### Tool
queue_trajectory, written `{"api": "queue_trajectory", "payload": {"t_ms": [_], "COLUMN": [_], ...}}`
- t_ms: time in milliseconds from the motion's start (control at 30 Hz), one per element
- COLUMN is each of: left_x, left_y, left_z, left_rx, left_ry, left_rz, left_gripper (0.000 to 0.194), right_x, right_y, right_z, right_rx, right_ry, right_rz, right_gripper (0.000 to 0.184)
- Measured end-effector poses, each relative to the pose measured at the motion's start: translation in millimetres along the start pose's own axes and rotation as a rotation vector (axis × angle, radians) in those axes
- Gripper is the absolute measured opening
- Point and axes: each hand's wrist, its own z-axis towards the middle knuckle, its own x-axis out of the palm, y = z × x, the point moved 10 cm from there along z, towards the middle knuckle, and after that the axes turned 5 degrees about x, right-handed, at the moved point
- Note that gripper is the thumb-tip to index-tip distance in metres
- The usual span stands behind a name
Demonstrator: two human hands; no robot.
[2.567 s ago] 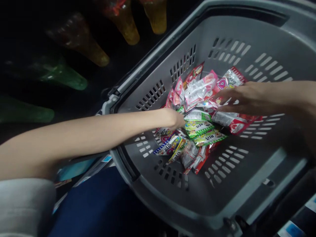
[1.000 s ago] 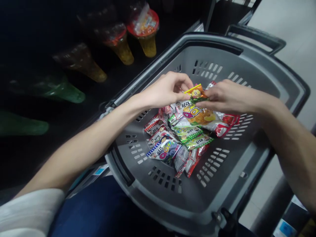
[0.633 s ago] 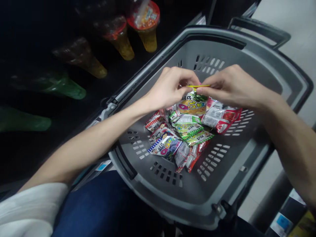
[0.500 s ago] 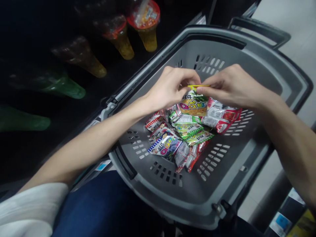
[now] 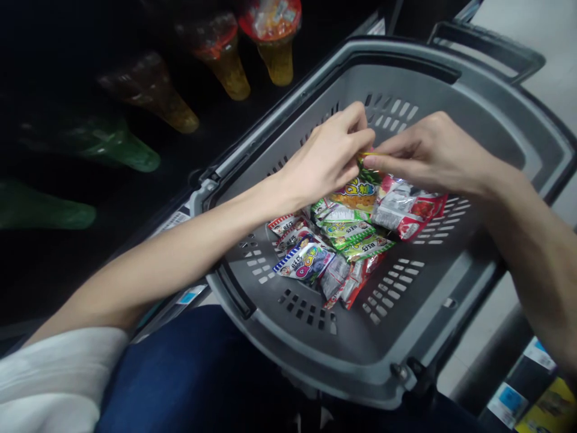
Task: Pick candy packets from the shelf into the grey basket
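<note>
Over the grey shopping basket [image 5: 455, 120], my right hand [image 5: 437, 153] pinches the top edge of a yellow gummy candy packet [image 5: 356, 193] between thumb and fingers. My left hand [image 5: 331, 153] is closed at the same edge, its fingers curled; the fingertips are partly hidden behind it. Below lie several more small candy packets: a blue-and-white one [image 5: 306, 261], green ones [image 5: 347, 231] and a red-and-silver one [image 5: 410, 210]. The left hand hides part of the yellow packet's front.
Several drink bottles [image 5: 279, 63] lie on a dark shelf at the upper left. A black basket handle [image 5: 491, 51] sticks out at the top right. Shelf price labels [image 5: 507, 403] and a yellow package [image 5: 550, 409] show at the lower right.
My left hand has turned and moved slightly up and right, its fingers now covering more of the yellow packet's top. The right hand keeps its pinch. The view has shifted a little.
</note>
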Motion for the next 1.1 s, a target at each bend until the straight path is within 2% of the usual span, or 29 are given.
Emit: {"api": "queue_trajectory", "payload": {"t_ms": [100, 200, 267, 400, 467, 567, 667, 767, 867, 1100], "left_x": [-0.7, -1.7, -1.9, -2.4, -4.6, -17.8, -28.5, -24.4, -18.5, -6.3], "left_y": [-6, -19, -23, -11, -8, -2, 15, 29, 34, 44], "left_z": [-1, -1, -2, 0, 0, 0, 1, 1, 0, -7], "left_rx": [0.033, 0.146, 0.173, 0.07, 0.06, 0.039, -0.073, -0.171, -0.198, -0.33], "left_ry": [0.003, -0.002, -0.012, -0.033, -0.056, -0.151, -0.21, -0.189, -0.209, -0.232], "left_rz": [0.043, 0.189, 0.244, 0.158, 0.122, 0.05, -0.057, -0.223, -0.362, -0.469], "left_gripper": [0.011, 0.014, 0.015, 0.009, 0.007, 0.017, 0.024, 0.018, 0.011, 0.014], "right_x": [-2, -2, -2, -4, -7, -14, -21, -26, -29, -34], "right_y": [6, 8, 7, 7, 5, -2, -10, -15, -17, -10], "right_z": [-1, -3, -3, -3, -4, -5, -7, -7, -8, -10], "right_rx": [-0.029, -0.028, -0.027, -0.04, -0.036, 0.014, 0.074, 0.103, 0.109, 0.011], "right_ry": [-0.017, -0.027, -0.032, -0.051, -0.065, -0.098, -0.149, -0.203, -0.242, -0.29], "right_rz": [-0.027, -0.021, -0.017, -0.012, 0.008, 0.065, 0.13, 0.145, 0.163, 0.248], "right_gripper": [0.038, 0.039, 0.038, 0.035, 0.037, 0.041, 0.04, 0.037, 0.033, 0.049]}}
